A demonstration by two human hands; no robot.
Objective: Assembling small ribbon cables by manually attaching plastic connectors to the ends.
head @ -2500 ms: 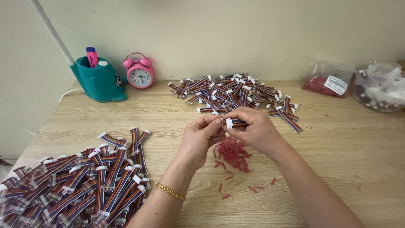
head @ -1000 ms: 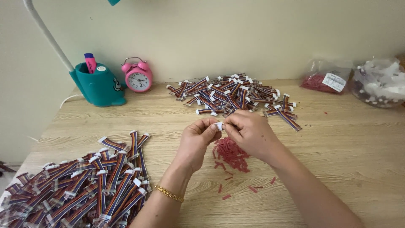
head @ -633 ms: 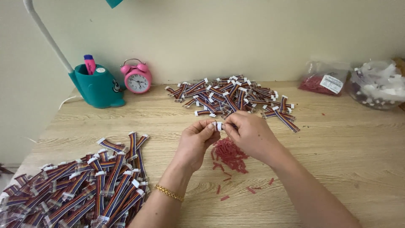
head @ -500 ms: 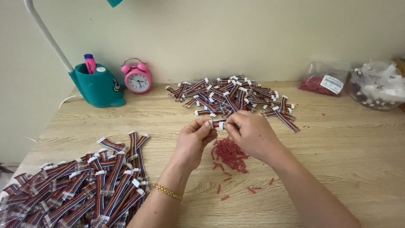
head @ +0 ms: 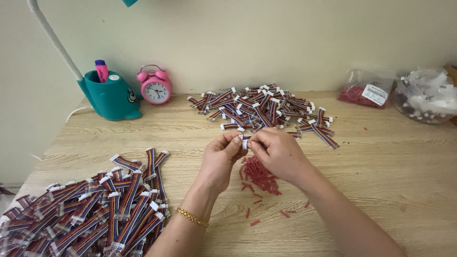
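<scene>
My left hand [head: 222,159] and my right hand [head: 280,153] meet above the middle of the wooden table [head: 390,162]. Between their fingertips they pinch one short ribbon cable [head: 245,141] with a white connector at its end; most of the cable is hidden by the fingers. Under the hands lies a small heap of red plastic bits [head: 259,173]. A pile of striped ribbon cables [head: 264,110] lies just beyond the hands. A larger pile of the same cables [head: 100,207] lies at the near left.
A teal desk-lamp base with a pink marker [head: 112,95] and a pink alarm clock [head: 154,87] stand at the back left. At the back right sit a bag of red pieces [head: 364,90] and a bag of white connectors [head: 426,95].
Both hands have stayed together over the red heap, only working their fingertips on the cable. The camera view has shifted slightly.
</scene>
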